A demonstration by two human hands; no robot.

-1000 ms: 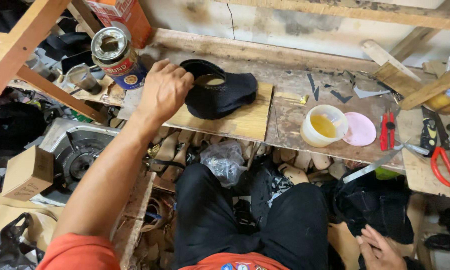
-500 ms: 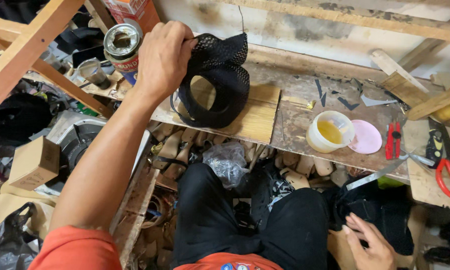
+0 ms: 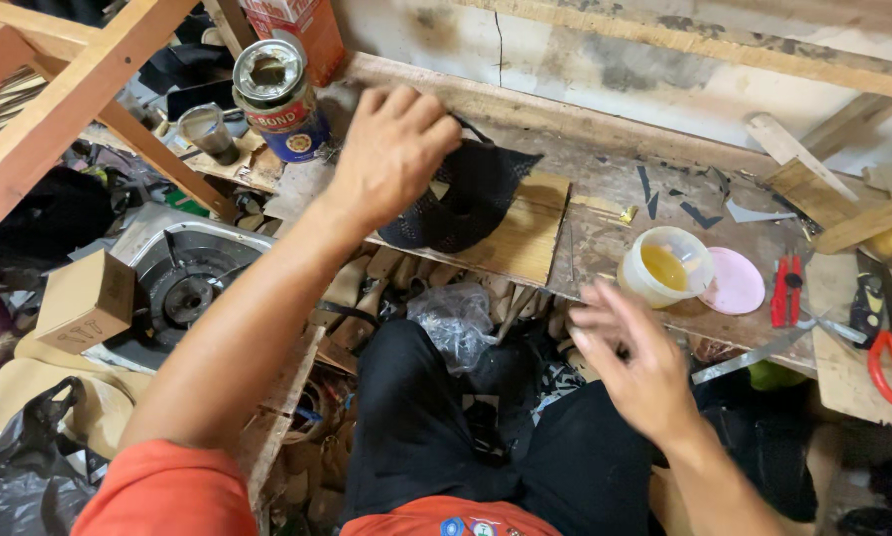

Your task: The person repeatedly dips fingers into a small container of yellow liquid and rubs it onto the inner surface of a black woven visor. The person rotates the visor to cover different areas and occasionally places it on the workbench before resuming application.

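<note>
An open tin can [image 3: 275, 94] is left standing at the counter's [image 3: 605, 233] far left, the black mesh shoe upper [image 3: 466, 194] is best pinned flat on the wooden board [image 3: 520, 238] by the gripping left hand [image 3: 391, 149], while the empty right hand [image 3: 635, 362], fingers spread, is held clear of the yellow glue cup [image 3: 664, 266].

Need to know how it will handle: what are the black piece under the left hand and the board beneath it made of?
Black piece: looks like perforated mesh fabric, matte, flexible; it sags under the left hand. Board: bare pale wood, visible grain, unfinished.
</note>
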